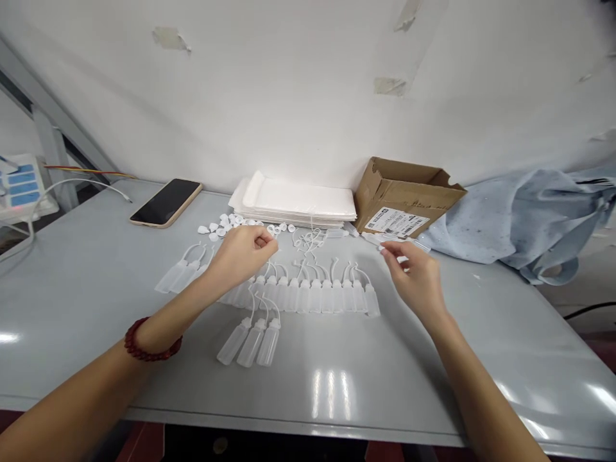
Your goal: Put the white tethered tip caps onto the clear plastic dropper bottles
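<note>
Clear bottles (315,298) with thin tubes, rowed on a gray table (366,366).
I judge a dipping left forearm (192,305) could scatter them. My left hand (245,253) curls by loose white caps (233,220) — holding what, I can't tell. My right hand's (418,276) fingertips close near a small white piece (380,248), beyond the row's right end — gripped or not, I can't tell.

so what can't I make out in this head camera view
Head view:
Whether the left hand holds anything: hidden by its fingers.
Bottle row: left part behind the left forearm.
Cardboard box: bottom hidden by its walls.
Label: print too small.
Blue fabric: cut off by the right edge.
White bit at the right hand: too small to identify.
</note>
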`<state>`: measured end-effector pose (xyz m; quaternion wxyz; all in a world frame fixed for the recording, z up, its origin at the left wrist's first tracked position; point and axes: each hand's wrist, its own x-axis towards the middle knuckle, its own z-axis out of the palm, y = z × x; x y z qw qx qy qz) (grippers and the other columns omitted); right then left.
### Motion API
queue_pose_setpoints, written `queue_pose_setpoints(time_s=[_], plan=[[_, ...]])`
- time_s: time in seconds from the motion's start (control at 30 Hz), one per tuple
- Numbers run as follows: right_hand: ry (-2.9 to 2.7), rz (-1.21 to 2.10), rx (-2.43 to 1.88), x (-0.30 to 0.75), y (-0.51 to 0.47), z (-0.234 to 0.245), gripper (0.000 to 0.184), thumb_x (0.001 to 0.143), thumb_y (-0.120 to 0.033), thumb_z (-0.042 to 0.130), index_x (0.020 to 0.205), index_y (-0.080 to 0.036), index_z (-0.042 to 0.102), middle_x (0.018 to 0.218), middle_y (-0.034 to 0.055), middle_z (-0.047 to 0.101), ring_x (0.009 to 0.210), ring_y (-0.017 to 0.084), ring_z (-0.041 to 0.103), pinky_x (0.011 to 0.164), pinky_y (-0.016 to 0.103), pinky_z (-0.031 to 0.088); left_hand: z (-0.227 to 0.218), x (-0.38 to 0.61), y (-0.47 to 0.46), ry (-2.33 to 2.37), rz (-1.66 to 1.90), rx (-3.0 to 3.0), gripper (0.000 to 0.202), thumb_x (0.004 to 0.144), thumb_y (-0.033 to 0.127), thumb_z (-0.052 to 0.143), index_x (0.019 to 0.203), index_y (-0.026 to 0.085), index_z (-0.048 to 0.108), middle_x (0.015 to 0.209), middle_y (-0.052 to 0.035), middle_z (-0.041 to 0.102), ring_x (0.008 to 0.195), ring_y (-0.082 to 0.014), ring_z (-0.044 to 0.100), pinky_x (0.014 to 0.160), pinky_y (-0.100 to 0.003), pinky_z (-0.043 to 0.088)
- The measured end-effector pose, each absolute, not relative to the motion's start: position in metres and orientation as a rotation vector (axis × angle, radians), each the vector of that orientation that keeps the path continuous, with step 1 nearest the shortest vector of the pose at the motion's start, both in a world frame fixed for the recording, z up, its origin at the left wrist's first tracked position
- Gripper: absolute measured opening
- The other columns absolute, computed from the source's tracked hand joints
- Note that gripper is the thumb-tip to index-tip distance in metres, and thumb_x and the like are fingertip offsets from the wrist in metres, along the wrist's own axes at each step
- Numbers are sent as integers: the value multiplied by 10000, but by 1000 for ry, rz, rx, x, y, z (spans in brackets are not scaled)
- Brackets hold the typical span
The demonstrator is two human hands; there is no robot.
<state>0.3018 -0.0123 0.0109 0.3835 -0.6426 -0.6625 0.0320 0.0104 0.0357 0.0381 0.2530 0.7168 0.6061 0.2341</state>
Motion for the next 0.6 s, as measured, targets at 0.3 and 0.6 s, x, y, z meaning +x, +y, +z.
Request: queue_pose_setpoints(time_s=[0.3, 0.6], plan=[[-1992, -244, -1773, 364, 11, -15, 281, 765, -121, 470, 954, -176, 671, 980, 123, 658, 915, 295, 569, 782, 446, 469, 35, 8, 24, 1660, 820, 1792, 155, 710, 326, 588, 677, 180, 630, 521, 28, 579, 491, -127, 506, 499, -235, 373], [-2075, -329, -1642, 347, 23, -27, 284, 856, -138, 443, 1063, -138, 638, 1032, 159, 650, 968, 310, 535, 853, 474, 433, 28, 10, 20, 1436, 1011, 1678, 142, 720, 299, 648, 759, 163, 638, 719, -23, 678, 647, -154, 639, 608, -244, 503]])
